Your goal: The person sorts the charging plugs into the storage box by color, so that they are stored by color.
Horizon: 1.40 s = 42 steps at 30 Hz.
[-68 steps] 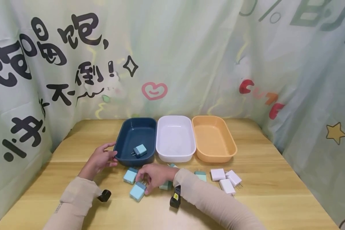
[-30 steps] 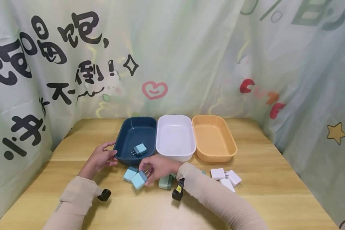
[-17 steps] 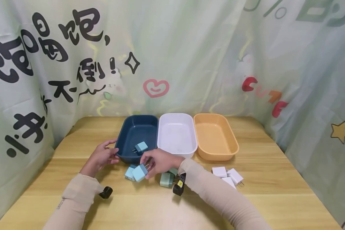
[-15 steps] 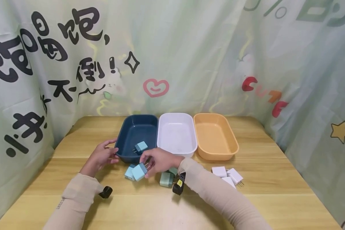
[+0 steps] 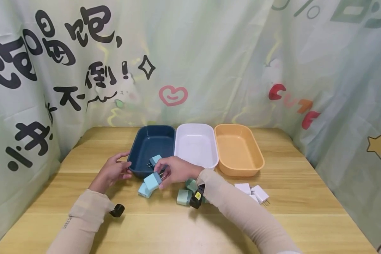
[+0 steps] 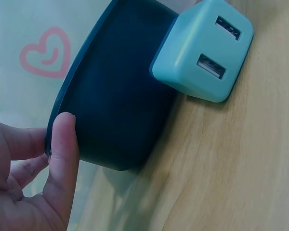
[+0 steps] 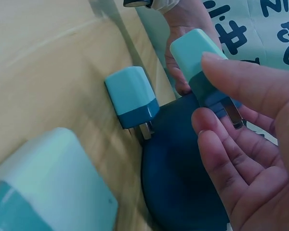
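My right hand (image 5: 178, 171) pinches a light-blue USB charger (image 5: 152, 181) by its darker prong end, in front of the dark blue tray (image 5: 155, 135). In the right wrist view the charger (image 7: 195, 55) is between thumb and fingers, its metal prongs bare. At the tray's left corner, my left hand (image 5: 112, 173) pinches the rim; the left wrist view shows the thumb (image 6: 63, 159) against the outer wall. Inside the tray lies one blue charger (image 5: 154, 160), partly behind my right hand. Another blue charger (image 5: 144, 191) rests on the table below the held one.
A white tray (image 5: 197, 141) and an orange tray (image 5: 239, 148) stand beside the blue one. Several green chargers (image 5: 184, 197) lie under my right wrist, partly hidden. White chargers (image 5: 259, 194) sit to the right on the wooden table (image 5: 139, 229). A printed curtain (image 5: 209, 63) hangs behind.
My right hand has lifted the blue charger off the table and carried it up toward the blue tray's front edge. My left hand stays at the tray's rim.
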### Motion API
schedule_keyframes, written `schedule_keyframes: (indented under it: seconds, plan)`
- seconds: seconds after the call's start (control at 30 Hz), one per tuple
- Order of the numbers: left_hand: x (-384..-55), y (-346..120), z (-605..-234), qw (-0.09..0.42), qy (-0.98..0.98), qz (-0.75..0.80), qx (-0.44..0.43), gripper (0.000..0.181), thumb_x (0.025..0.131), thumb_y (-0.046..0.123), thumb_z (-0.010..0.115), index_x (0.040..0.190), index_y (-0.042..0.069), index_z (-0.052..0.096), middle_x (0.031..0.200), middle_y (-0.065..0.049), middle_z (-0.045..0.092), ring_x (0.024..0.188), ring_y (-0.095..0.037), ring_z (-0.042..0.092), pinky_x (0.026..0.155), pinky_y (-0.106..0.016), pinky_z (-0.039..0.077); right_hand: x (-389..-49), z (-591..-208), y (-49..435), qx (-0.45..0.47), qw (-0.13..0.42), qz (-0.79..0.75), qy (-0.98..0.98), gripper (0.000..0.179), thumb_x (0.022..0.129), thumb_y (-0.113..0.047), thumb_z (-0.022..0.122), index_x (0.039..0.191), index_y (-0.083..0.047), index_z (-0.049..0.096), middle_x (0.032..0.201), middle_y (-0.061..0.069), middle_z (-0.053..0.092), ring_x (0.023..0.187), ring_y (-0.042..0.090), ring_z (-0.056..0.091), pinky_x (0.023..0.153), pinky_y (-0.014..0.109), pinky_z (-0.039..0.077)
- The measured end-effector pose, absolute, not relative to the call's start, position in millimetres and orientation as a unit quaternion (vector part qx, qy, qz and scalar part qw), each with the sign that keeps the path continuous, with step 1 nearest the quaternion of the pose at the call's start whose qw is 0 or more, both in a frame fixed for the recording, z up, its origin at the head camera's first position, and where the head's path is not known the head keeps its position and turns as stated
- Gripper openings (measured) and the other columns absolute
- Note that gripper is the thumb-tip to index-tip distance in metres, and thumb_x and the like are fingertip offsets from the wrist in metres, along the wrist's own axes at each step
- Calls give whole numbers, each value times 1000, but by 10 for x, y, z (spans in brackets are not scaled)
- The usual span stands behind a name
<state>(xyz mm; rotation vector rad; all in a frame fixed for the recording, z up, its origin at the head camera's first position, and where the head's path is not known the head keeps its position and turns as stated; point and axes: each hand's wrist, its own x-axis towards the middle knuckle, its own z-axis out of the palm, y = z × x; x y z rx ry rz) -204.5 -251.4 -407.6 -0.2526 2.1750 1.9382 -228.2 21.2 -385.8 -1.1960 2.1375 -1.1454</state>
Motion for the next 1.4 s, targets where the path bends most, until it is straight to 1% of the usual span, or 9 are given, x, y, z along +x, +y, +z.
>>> schedule_keyframes:
  seconds: [0.1, 0.27, 0.47, 0.6, 0.8, 1.0, 1.2, 1.4]
  plan:
    - [-2049, -2516, -4068, 108, 738, 660, -87, 58, 101, 4, 47, 154, 10, 25, 97, -16, 49, 70, -18, 58, 66, -32, 59, -2308, -3840, 200, -428, 216, -419, 771, 46, 71, -8, 87, 108, -8, 61, 99, 0, 60, 73, 12, 65, 75, 24, 55]
    - [-2056, -2517, -4068, 107, 737, 662, -85, 58, 101, 4, 47, 154, 10, 25, 97, -16, 51, 69, -17, 58, 65, -32, 59, -2353, -3818, 184, -424, 210, -437, 765, 45, 70, -4, 87, 108, -6, 62, 99, 3, 61, 75, 13, 65, 76, 25, 56]
    - [-2086, -2500, -4072, 108, 738, 660, -91, 57, 101, 4, 47, 154, 11, 27, 102, -18, 51, 71, -18, 58, 66, -32, 59, -2415, -3777, 182, -410, 211, -457, 760, 44, 70, 0, 86, 107, -3, 62, 101, 6, 61, 78, 16, 66, 76, 26, 56]
    - [-2114, -2481, -4066, 108, 738, 660, -86, 57, 101, 5, 46, 154, 11, 26, 104, -18, 48, 72, -18, 58, 68, -32, 59, -2466, -3723, 190, -399, 200, -456, 770, 44, 70, 0, 86, 106, -4, 61, 102, 7, 60, 79, 18, 66, 76, 26, 56]
    - [-2119, -2493, -4046, 105, 739, 660, -81, 57, 101, 3, 46, 154, 10, 25, 99, -16, 47, 70, -17, 58, 65, -31, 59, -2537, -3684, 171, -395, 200, -468, 765, 45, 70, 3, 84, 107, -2, 60, 103, 9, 58, 83, 19, 66, 79, 27, 56]
    - [-2099, -2508, -4065, 101, 738, 662, -75, 57, 101, 3, 46, 154, 9, 26, 96, -15, 49, 69, -17, 59, 65, -31, 59, -2594, -3710, 153, -387, 177, -474, 771, 44, 69, 5, 85, 105, -2, 60, 100, 9, 58, 80, 19, 65, 78, 26, 55]
    - [-2032, -2516, -4104, 110, 750, 645, -96, 56, 101, 4, 45, 154, 10, 26, 100, -17, 47, 71, -19, 58, 67, -32, 59, -2615, -3776, 126, -370, 179, -476, 778, 45, 70, 2, 85, 106, -3, 60, 99, 8, 58, 82, 17, 66, 78, 25, 55]
    - [-2038, -2508, -4090, 102, 748, 650, -83, 56, 101, 5, 46, 154, 10, 26, 102, -17, 46, 71, -19, 59, 67, -32, 59, -2706, -3764, 133, -357, 155, -477, 788, 45, 70, -2, 86, 107, -7, 61, 101, 7, 59, 84, 18, 66, 79, 26, 55]
